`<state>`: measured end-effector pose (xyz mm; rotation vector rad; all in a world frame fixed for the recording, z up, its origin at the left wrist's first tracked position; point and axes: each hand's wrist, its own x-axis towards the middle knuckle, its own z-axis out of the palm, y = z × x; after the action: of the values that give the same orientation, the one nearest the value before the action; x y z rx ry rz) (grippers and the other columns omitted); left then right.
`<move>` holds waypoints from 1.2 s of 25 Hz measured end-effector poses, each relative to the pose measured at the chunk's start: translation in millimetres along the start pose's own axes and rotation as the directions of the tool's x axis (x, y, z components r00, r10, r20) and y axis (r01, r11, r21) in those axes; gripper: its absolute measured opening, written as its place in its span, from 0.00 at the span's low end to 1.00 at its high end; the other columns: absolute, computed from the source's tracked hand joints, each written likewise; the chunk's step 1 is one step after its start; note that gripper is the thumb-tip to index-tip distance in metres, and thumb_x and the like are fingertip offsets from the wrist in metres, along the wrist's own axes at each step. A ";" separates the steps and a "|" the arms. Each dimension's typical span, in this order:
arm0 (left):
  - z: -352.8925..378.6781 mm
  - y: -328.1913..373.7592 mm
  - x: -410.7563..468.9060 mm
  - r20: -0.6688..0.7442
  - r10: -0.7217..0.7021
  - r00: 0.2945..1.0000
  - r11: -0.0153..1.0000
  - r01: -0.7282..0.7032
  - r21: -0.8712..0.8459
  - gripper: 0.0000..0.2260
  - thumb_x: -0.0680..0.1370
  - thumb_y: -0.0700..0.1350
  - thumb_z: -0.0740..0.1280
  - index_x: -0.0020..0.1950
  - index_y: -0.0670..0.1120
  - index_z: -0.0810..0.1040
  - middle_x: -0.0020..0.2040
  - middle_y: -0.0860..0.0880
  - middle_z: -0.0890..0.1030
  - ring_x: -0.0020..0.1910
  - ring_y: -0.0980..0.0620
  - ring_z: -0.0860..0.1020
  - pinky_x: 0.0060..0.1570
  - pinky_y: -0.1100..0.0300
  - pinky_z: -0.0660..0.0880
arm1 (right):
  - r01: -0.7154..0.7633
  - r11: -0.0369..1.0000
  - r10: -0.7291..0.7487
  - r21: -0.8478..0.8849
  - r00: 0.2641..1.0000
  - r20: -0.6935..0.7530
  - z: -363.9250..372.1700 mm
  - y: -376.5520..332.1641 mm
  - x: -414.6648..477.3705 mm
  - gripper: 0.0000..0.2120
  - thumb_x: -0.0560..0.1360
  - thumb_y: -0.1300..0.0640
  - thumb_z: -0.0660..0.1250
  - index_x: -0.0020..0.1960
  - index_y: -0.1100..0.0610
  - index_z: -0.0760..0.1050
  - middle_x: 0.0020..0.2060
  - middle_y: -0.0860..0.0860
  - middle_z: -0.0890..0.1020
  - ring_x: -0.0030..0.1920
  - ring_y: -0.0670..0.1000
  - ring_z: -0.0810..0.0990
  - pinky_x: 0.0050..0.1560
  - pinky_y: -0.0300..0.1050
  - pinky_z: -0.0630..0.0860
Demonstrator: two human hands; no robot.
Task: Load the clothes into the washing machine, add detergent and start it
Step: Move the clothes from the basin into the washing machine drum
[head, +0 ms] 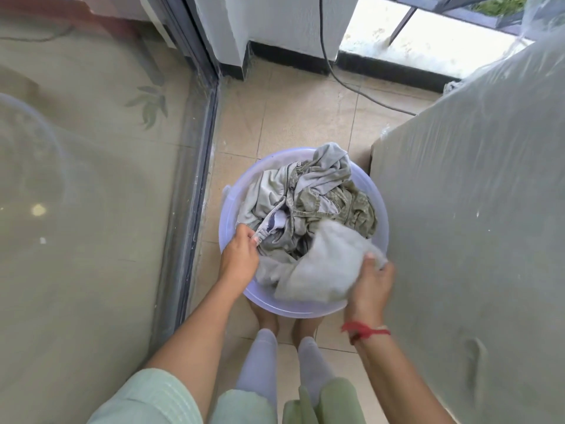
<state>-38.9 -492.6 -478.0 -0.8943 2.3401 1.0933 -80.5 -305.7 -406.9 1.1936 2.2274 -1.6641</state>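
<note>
On the tiled floor (290,117), straight below me:

- Basin (227,209), one, pale lilac plastic, round. Its 6 o'clock rim overlaps my feet (269,319), two, only partly seen under it.
- Clothes (318,197), one tangled heap, all inside the basin. Greys and olive-green; the pieces are too knotted to count. A zip edge shows near 11 o'clock.
- Grey cloth (327,267), one, blurred, draped over the rim from 4 to 6 o'clock.
- Left hand (240,255), at 8 o'clock of the basin: thumb and fingers pinch a stitched waistband (272,220) from the heap.
- Right hand (371,286), at 4 o'clock: fingers curled tight round a corner of the grey cloth. Red thread (367,332), one, tied at that wrist.
- Covered box (474,209), one, at 3 o'clock, just beside the basin. It is under a cloudy plastic sheet, probably the washing machine; no lid or controls can be made out, and its far side is cut off by the frame.
- Glass door (91,194), one, at 9 o'clock, its dark frame (195,179) near the basin's left rim. The room behind it shows only dimly.
- Cable (323,32), one, black, running down from 12 o'clock and across the floor toward the box at 2 o'clock.

Open room: bare tiles from 11 to 1 o'clock beyond the basin; narrow strips on either side.
</note>
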 end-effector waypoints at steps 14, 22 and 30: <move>15.2 2.4 5.7 0.162 -0.024 0.986 0.982 -0.007 0.190 0.18 0.78 0.47 0.64 0.68 0.46 0.69 0.63 0.43 0.74 0.60 0.42 0.74 0.57 0.49 0.72 | 0.642 0.367 -0.580 -0.673 0.724 0.374 2.5 -40.2 27.0 0.32 0.70 0.61 0.67 0.72 0.56 0.61 0.67 0.61 0.66 0.63 0.62 0.68 0.63 0.54 0.65; 9.4 -15.9 -3.9 -0.139 0.333 0.933 0.900 -0.270 0.341 0.05 0.76 0.42 0.63 0.42 0.43 0.78 0.46 0.45 0.84 0.52 0.47 0.81 0.60 0.50 0.66 | 0.441 0.753 0.016 -0.489 0.729 0.684 88.0 2.7 18.1 0.15 0.73 0.47 0.64 0.54 0.55 0.76 0.47 0.56 0.80 0.48 0.57 0.79 0.51 0.53 0.74; -13.1 -16.5 -12.2 -0.158 0.360 0.919 0.854 -0.256 0.454 0.20 0.71 0.41 0.69 0.63 0.51 0.74 0.70 0.47 0.71 0.73 0.44 0.62 0.70 0.39 0.44 | 0.159 0.655 0.315 -0.739 0.832 0.458 134.7 -5.1 25.7 0.05 0.69 0.62 0.67 0.34 0.59 0.76 0.32 0.55 0.77 0.41 0.57 0.81 0.43 0.49 0.78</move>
<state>-19.9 -506.4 -471.5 -0.5129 2.8433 0.5511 -148.1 -407.7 -468.9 0.4747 2.0462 -0.6951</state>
